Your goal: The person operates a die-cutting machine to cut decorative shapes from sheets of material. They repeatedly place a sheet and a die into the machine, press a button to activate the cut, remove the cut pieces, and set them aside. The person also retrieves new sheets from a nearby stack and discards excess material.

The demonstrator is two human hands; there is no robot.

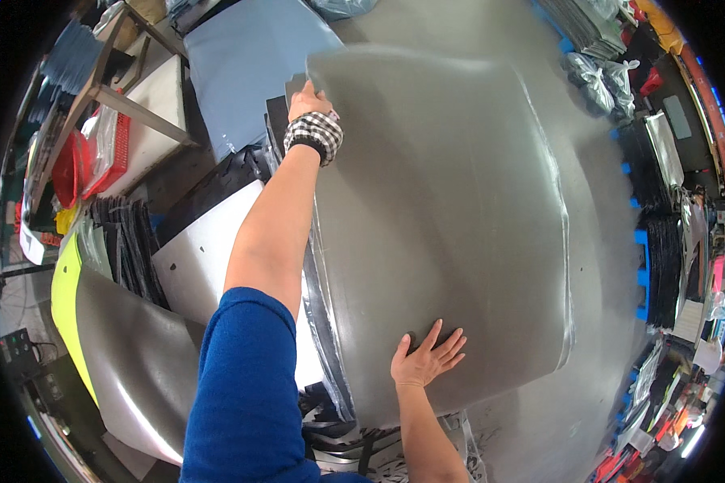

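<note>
A large, smooth grey sheet (451,201) with rounded corners and a shiny plastic film edge fills the middle of the view. At its far left corner my left hand (308,101) is closed on the edge, and the corner there is raised. A black-and-white checked band (314,137) circles my left wrist. Lower down, my right hand (428,358) lies flat on the sheet near its near edge, fingers spread. Other sheet edges (326,346) show under its left side.
A blue-grey stack of sheets (250,72) stands at the far left. Beside it are a wooden frame (141,113) and a red basket (117,153). A curved grey sheet with a yellow-green edge (129,338) sits at left. Dark stacks on blue pallets (643,274) line the right.
</note>
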